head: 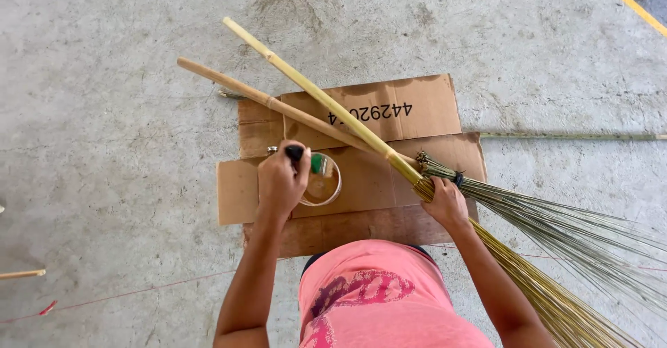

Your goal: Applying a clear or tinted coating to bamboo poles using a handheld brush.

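My left hand [281, 181] grips a brush with a black handle [296, 153] and a green ferrule, its tip dipped into a small round can [325, 181] of brownish liquid. My right hand [445, 202] holds a broom at the bound neck [425, 181], where its bamboo handle [313, 91] meets the straw bristles [556, 299]. A second broom lies under it, with a browner handle [264, 99] and greenish bristles [570, 230]. Both handles cross over flattened cardboard [424, 108] on the floor.
The floor is bare grey concrete [104, 112]. A thin green stick [570, 137] lies to the right of the cardboard. A stick end [21, 274] pokes in at the left edge. A red string [139, 294] runs across the floor. A yellow line [632, 2] marks the top right corner.
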